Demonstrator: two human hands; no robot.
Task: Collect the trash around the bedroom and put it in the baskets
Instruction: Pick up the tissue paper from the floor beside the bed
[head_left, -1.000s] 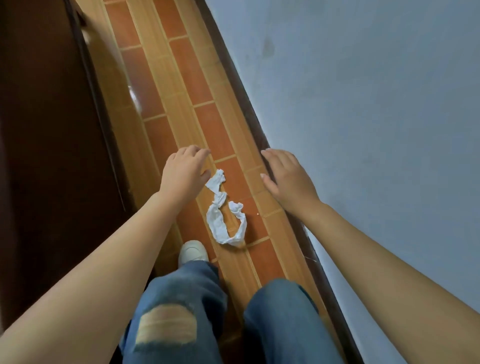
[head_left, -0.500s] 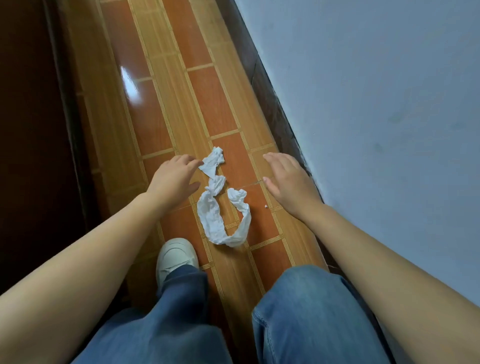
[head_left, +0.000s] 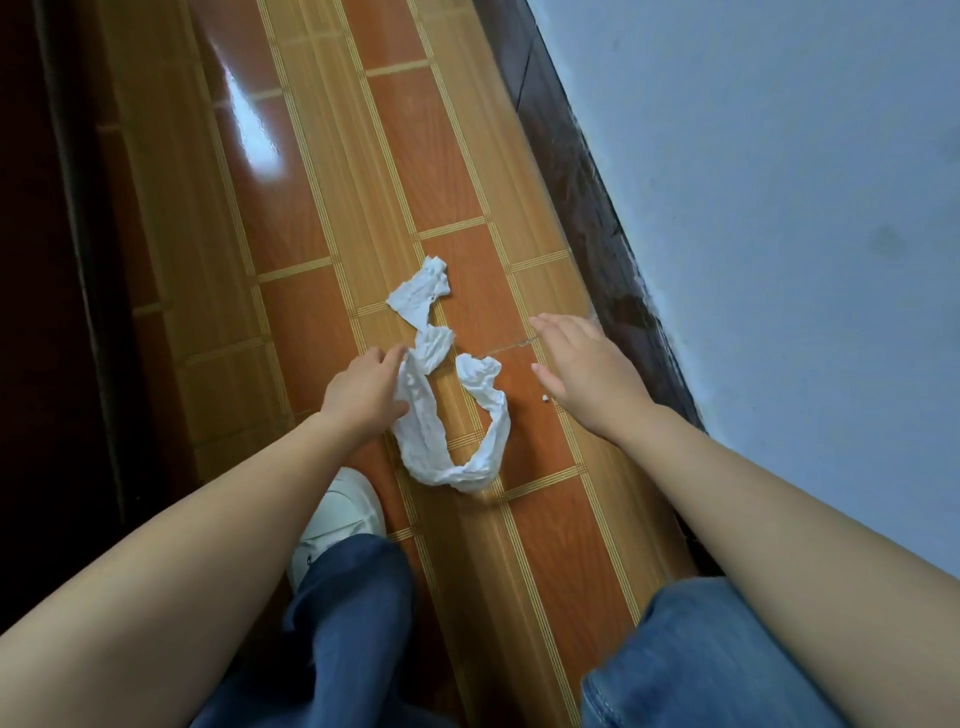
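The twisted white tissue (head_left: 441, 410) lies on the glossy tiled floor (head_left: 291, 322), looped like a loose hook, between the person's two hands and well short of the dark skirting board (head_left: 597, 223) that runs along the pale wall (head_left: 779, 208). A second ago the left hand (head_left: 363, 397) hovered beside the tissue's upper end; now it has dropped to the tissue's left strand and its fingertips (head_left: 392, 358) touch the paper, curled loosely around it but not yet closed on it (whether the thumb is under the strand I cannot tell). The right hand (head_left: 587, 369) has stayed on the far side of the tissue, nearer the skirting board, palm down with the fingers straight and lying close together, holding nothing. A tiny white scrap (head_left: 545, 398) sits on the floor just beside that hand's thumb, apart from the tissue.

Contact means the pick-up is, by my reading, about to begin: the left hand needs only to pinch and lift. The strip is long and limp, so its far loop will likely trail. No basket shows near the tissue, so the carry is still ahead. A white shoe (head_left: 337, 514) stands just below the tissue's loop.
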